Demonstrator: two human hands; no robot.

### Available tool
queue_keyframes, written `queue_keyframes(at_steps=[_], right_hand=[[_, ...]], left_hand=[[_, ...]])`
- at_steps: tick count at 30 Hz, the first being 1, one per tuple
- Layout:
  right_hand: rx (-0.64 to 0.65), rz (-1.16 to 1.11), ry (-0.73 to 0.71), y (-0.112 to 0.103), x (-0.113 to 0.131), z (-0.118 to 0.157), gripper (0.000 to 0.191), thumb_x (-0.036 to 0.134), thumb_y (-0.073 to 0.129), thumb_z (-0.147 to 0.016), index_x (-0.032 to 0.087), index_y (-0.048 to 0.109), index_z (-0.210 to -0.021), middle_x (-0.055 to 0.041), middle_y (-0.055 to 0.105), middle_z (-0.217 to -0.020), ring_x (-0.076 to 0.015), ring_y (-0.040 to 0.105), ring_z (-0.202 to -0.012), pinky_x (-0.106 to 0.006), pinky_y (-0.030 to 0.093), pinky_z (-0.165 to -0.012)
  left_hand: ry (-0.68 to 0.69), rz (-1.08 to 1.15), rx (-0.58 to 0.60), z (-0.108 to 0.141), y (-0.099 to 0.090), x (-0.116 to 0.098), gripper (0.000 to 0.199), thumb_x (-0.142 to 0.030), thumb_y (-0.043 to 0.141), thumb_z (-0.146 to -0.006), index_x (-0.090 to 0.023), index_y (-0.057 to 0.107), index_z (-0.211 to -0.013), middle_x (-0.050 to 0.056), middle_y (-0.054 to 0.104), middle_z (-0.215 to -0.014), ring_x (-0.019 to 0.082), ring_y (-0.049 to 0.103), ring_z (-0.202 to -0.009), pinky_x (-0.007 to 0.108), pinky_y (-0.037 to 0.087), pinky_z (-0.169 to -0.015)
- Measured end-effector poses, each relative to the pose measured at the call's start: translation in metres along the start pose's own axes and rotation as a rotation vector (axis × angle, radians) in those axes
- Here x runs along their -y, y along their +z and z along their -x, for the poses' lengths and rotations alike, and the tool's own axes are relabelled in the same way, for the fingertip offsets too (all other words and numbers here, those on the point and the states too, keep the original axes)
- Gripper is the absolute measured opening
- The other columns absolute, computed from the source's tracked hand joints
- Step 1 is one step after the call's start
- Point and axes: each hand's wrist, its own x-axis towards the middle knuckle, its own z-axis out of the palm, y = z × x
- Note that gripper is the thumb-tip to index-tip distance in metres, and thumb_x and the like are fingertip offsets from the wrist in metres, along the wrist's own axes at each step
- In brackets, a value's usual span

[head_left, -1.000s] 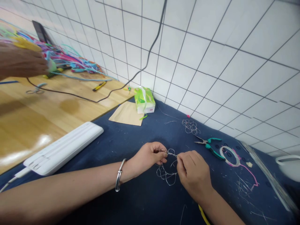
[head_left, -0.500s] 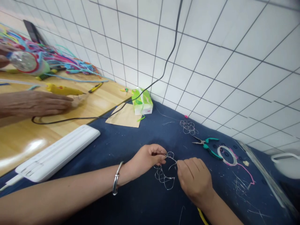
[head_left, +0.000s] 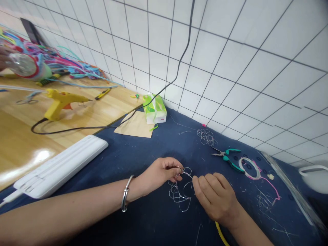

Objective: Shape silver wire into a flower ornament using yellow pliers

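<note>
My left hand (head_left: 164, 172) is closed, pinching a piece of thin silver wire (head_left: 179, 196) bent into several petal-like loops. Its loops hang below my fingers, above the dark blue cloth. My right hand (head_left: 214, 194) is curled shut at the right of the piece, its fingertips at a wire end that runs across from my left fingers. What lies inside the right fist is hidden. A yellow curved handle (head_left: 220, 234) shows under the right wrist; whether the hand touches it I cannot tell.
Teal-handled pliers (head_left: 227, 158), a looped wire flower (head_left: 206, 136), a white ring (head_left: 248, 168) and wire scraps lie right. A white power strip (head_left: 64, 167), tissue box (head_left: 155, 108) and yellow glue gun (head_left: 61, 102) are left. A co-worker's hand (head_left: 3, 58) is by a bottle (head_left: 28, 66).
The co-worker's near hand has left the spot beside the glue gun and is out of view. My right hand has shifted slightly right and turned a little. My left hand keeps its pinch.
</note>
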Motion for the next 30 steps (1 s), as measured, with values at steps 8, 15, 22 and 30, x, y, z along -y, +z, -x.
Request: queue_keyframes(at_steps=[8, 15, 22, 30], right_hand=[[-0.034, -0.012, -0.064, -0.0071, -0.0061, 0.0006, 0.026, 0.015, 0.045, -0.084, 0.010, 0.062, -0.103, -0.0070, 0.061, -0.093, -0.0192, 0.050, -0.087, -0.039, 0.040, -0.075], [-0.072, -0.046, -0.023, -0.0097, -0.0102, 0.0019, 0.024, 0.014, 0.048, -0.083, 0.011, 0.062, -0.103, -0.0072, 0.062, -0.091, -0.0194, 0.050, -0.087, -0.039, 0.042, -0.077], [-0.084, -0.043, -0.020, -0.0079, -0.0078, -0.0004, 0.024, 0.015, 0.049, -0.083, 0.012, 0.063, -0.102, -0.0068, 0.062, -0.090, -0.0194, 0.051, -0.085, -0.039, 0.042, -0.077], [-0.069, -0.057, -0.020, -0.0090, -0.0085, -0.0034, 0.022, 0.014, 0.050, -0.082, 0.015, 0.063, -0.100, -0.0061, 0.062, -0.088, -0.0191, 0.050, -0.085, -0.038, 0.041, -0.077]], left_hand=[[0.027, -0.039, -0.011, 0.0003, -0.0010, 0.0014, 0.013, -0.025, 0.056, -0.078, -0.013, 0.058, -0.083, 0.002, 0.062, -0.070, 0.014, 0.061, -0.068, 0.026, 0.047, -0.063], [0.058, -0.082, -0.026, 0.0000, -0.0018, -0.0005, 0.008, -0.023, 0.057, -0.077, -0.015, 0.055, -0.078, -0.001, 0.059, -0.067, 0.011, 0.058, -0.064, 0.025, 0.047, -0.064], [0.054, -0.111, -0.038, 0.0012, -0.0015, 0.0024, 0.010, -0.025, 0.057, -0.077, -0.016, 0.052, -0.077, 0.000, 0.060, -0.070, 0.013, 0.060, -0.069, 0.027, 0.047, -0.064], [0.068, -0.095, -0.012, 0.0016, 0.0006, 0.0017, 0.007, -0.020, 0.059, -0.074, -0.016, 0.053, -0.076, 0.001, 0.061, -0.073, 0.012, 0.058, -0.068, 0.026, 0.046, -0.064]])
